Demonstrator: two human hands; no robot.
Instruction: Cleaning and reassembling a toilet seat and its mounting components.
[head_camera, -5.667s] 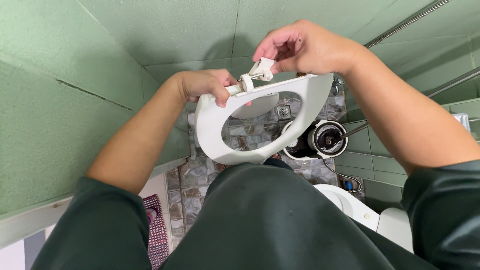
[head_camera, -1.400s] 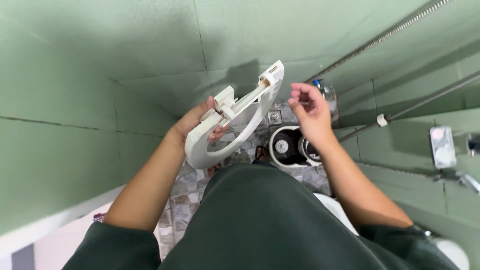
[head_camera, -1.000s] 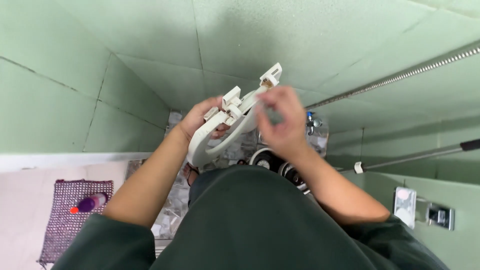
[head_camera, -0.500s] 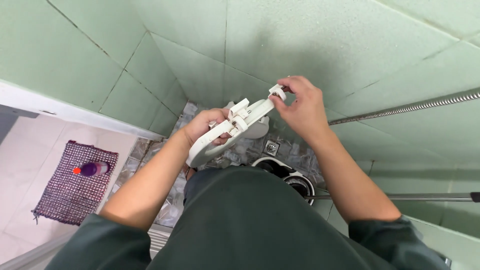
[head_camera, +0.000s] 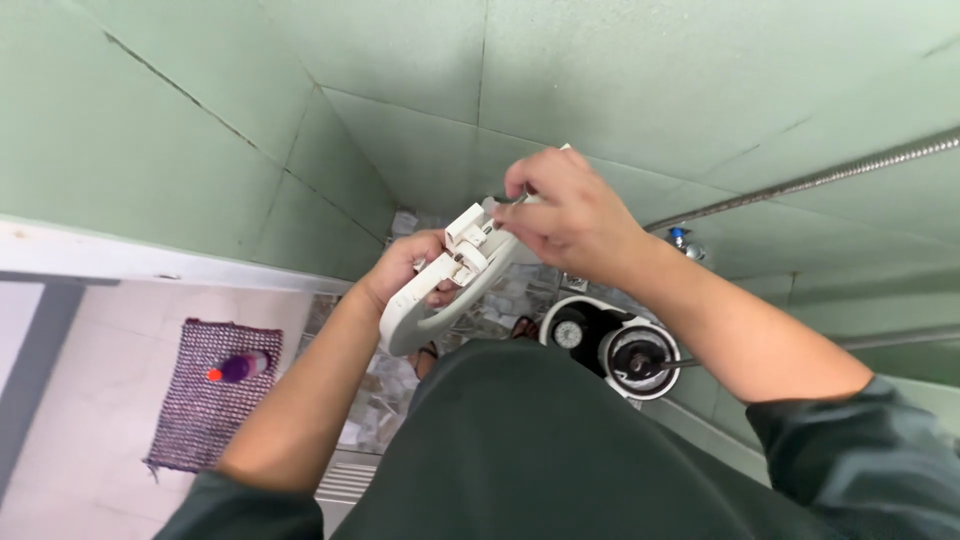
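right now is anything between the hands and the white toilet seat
Nothing visible. The left hand grips the toilet seat by its rim, and the right hand is closed directly over its hinge end.

Purple bottle (head_camera: 236, 368) on woven mat (head_camera: 205, 420); white bucket (head_camera: 612, 345); green wall tiles (head_camera: 620, 70).

white toilet seat (head_camera: 430, 305), tilted edge-on, hinge bracket (head_camera: 466, 240) uppermost, held aloft

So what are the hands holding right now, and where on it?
The left hand grips the white plastic toilet seat ring by its rim near the hinge; the right hand grasps its hinge end.
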